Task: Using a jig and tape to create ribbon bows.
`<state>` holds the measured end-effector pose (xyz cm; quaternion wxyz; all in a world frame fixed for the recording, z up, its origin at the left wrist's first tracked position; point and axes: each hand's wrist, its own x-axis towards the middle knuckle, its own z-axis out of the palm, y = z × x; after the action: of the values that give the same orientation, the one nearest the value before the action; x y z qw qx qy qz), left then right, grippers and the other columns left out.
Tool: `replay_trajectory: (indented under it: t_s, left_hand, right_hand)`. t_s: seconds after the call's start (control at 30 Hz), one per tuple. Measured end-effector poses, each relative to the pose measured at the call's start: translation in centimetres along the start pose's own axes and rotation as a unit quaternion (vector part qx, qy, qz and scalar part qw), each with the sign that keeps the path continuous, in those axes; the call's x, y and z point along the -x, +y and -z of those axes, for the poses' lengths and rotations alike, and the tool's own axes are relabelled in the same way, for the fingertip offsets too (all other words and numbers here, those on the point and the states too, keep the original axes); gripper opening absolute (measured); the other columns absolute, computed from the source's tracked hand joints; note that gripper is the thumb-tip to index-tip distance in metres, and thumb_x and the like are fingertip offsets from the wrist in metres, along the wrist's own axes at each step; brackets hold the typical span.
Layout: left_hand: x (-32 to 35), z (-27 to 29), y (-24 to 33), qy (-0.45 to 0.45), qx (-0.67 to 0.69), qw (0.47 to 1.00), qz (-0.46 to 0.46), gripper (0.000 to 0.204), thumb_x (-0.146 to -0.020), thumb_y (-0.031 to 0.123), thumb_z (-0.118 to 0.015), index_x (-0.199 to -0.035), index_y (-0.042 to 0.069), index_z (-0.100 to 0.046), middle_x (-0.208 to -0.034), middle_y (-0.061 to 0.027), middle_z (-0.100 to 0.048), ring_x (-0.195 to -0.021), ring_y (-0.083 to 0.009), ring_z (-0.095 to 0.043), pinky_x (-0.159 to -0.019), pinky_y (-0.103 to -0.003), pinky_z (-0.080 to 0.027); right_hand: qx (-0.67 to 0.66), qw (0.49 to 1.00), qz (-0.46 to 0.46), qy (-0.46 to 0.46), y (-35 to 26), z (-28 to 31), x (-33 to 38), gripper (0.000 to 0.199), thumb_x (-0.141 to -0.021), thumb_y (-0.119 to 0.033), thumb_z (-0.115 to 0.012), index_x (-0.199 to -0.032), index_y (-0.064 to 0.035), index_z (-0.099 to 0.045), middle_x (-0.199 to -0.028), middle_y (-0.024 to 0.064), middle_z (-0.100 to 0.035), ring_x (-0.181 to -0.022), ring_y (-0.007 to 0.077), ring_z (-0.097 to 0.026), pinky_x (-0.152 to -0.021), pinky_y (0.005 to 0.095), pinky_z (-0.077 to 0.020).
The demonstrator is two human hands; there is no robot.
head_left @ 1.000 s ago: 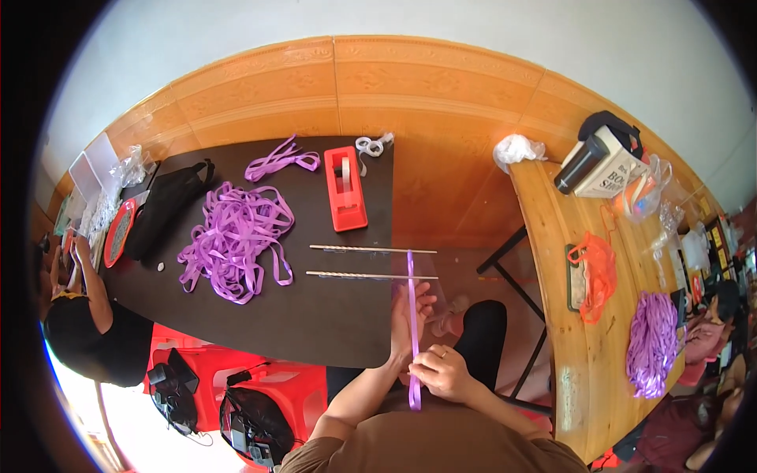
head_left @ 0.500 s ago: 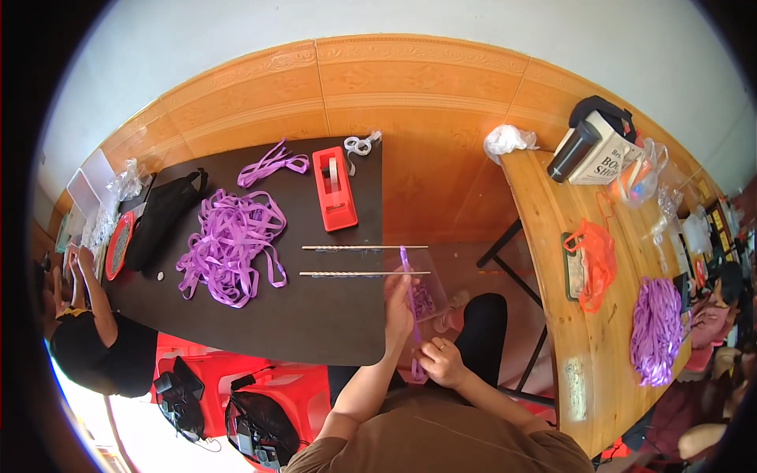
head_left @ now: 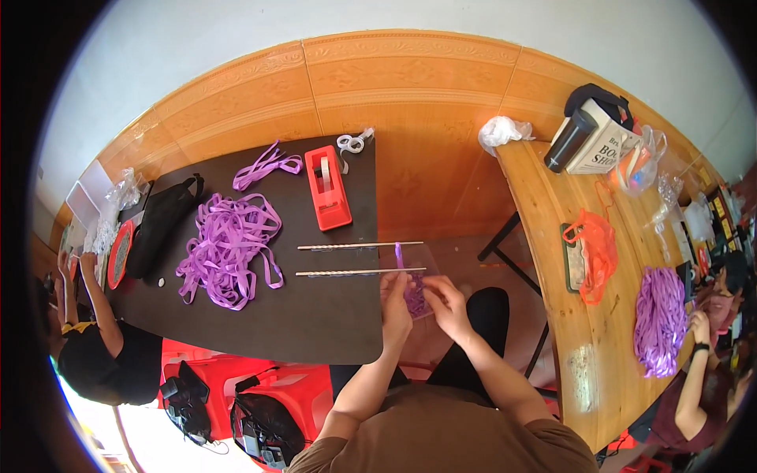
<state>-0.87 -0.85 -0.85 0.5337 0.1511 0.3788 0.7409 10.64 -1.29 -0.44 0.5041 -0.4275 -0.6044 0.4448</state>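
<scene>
Purple ribbon (head_left: 404,272) now folded short, no longer stretched long | left hand (head_left: 394,298), right hand (head_left: 446,303) both pinch it

A red plastic tape dispenser (head_left: 328,188) sits on the dark table (head_left: 315,331) at eleven o'clock. A loose pile of purple ribbon (head_left: 227,246) lies at nine o'clock; an orange plastic bag (head_left: 597,252) rests at three o'clock.

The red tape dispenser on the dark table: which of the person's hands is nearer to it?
Left. The left hand is at the table edge, below and right of the red tape dispenser. The right hand is farther right, off the dark table.
</scene>
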Motion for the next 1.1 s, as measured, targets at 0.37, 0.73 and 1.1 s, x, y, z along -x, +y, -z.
replay_trajectory:
  t_s: [0.37,0.73,1.1]
  left_hand:
    - [-0.3,0.1,0.0,-0.021,-0.023,0.999,0.018,0.005,-0.086,0.008,-0.062,-0.089,0.005,-0.064,-0.087,-0.0026,-0.064,-0.079,-0.0100,-0.057,-0.076,-0.023,-0.043]
    - [-0.3,0.4,0.2,-0.054,-0.027,0.997,0.050,0.007,-0.088,0.010,-0.060,-0.092,0.005,-0.064,-0.084,-0.0054,-0.064,-0.075,-0.0127,-0.058,-0.070,-0.024,-0.048]
    - [-0.6,0.7,-0.1,-0.045,-0.064,0.996,0.037,0.008,-0.087,0.009,-0.061,-0.093,0.004,-0.065,-0.084,-0.0049,-0.065,-0.076,-0.0124,-0.059,-0.074,-0.024,-0.047]
  right_hand:
    - [-0.139,0.977,-0.141,-0.083,3.5,-1.0,1.3,0.019,-0.085,-0.001,-0.058,-0.104,0.0017,-0.060,-0.093,0.0029,-0.060,-0.087,0.0096,-0.056,-0.076,0.0212,-0.0443]
    - [-0.170,0.975,-0.121,-0.078,3.2,-1.2,2.9,0.015,-0.079,0.003,-0.063,-0.093,-0.0015,-0.059,-0.084,-0.0014,-0.058,-0.080,0.0063,-0.055,-0.072,0.0203,-0.0443]
    - [-0.195,0.965,-0.125,-0.125,2.7,-1.0,4.6,0.005,-0.085,-0.003,-0.060,-0.088,0.0005,-0.060,-0.083,0.0033,-0.062,-0.080,0.0091,-0.058,-0.075,0.0227,-0.0453]
